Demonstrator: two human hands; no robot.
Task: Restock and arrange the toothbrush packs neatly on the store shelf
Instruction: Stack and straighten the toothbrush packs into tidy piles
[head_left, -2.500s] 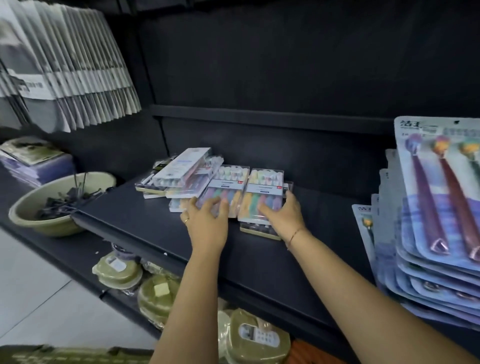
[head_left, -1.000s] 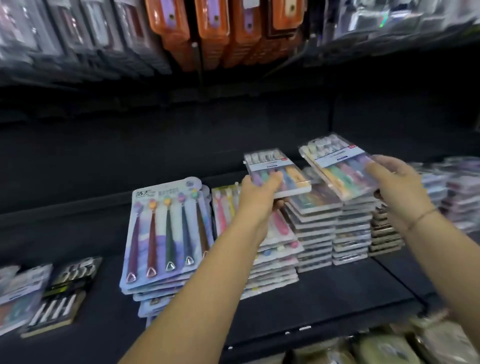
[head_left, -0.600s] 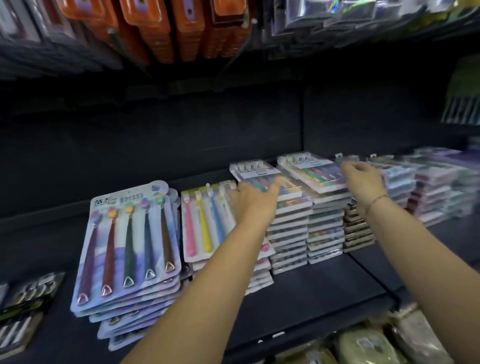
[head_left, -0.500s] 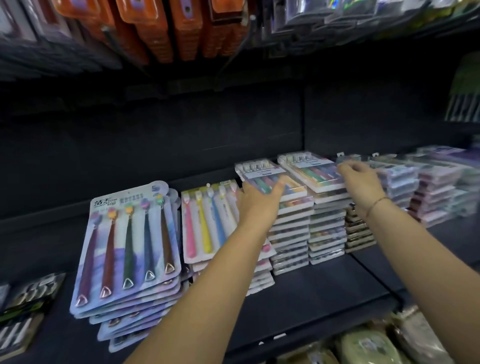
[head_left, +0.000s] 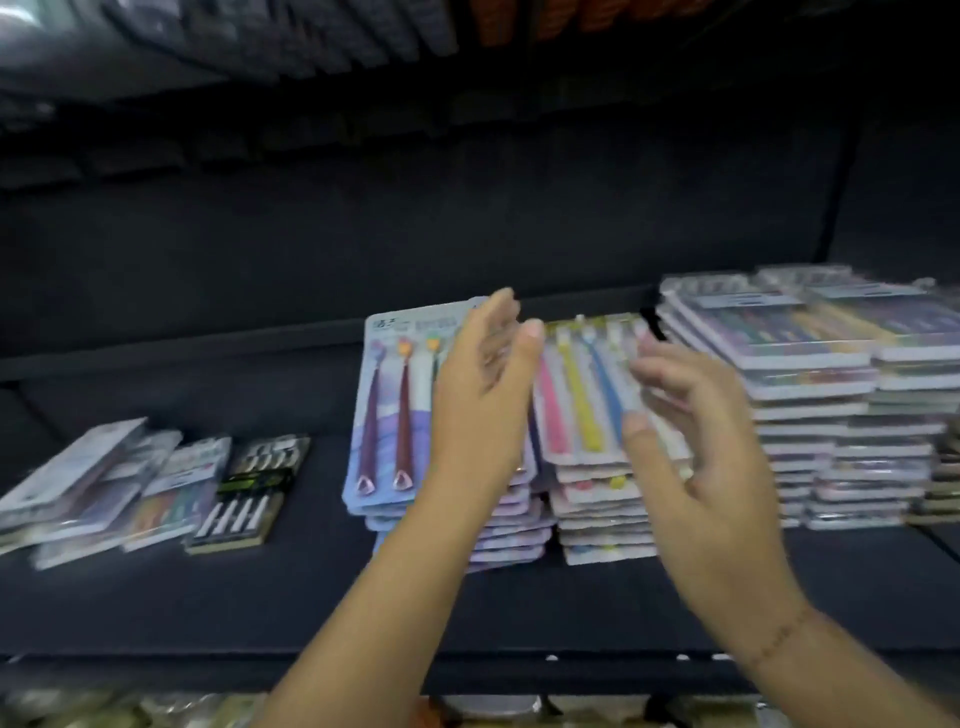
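Dark metal store shelf (head_left: 311, 597) fills the view, seen over a person's two bare forearms. At the centre stand two piles of flat carded toothbrush packs. One is a pile of pale blue-and-purple cards (head_left: 389, 415) holding long maroon brushes. Just beside it, toward 3 o'clock, is a pile of white cards (head_left: 582, 410) with pink, yellow and blue brushes.

Farther toward 3 o'clock rise taller stacks of clear plastic boxed packs (head_left: 810, 395), which look even and squared. At 9 o'clock several loose packs (head_left: 104, 493) lie fanned and overlapping, with a black-and-green pack (head_left: 249, 488) at their inner edge.

The job seems well along: the 3 o'clock side looks stocked, the centre piles are slightly ragged, and the 9 o'clock group appears still to need tidying.

The left hand (head_left: 483, 410) hovers in front of the blue-and-purple pile, fingers straight, its grip released and empty. The right hand (head_left: 696, 447), a thin bracelet at its wrist, is spread in front of the white-card pile, its grip likewise released and holding nothing. Motion blur hides whether either hand touches the packs.
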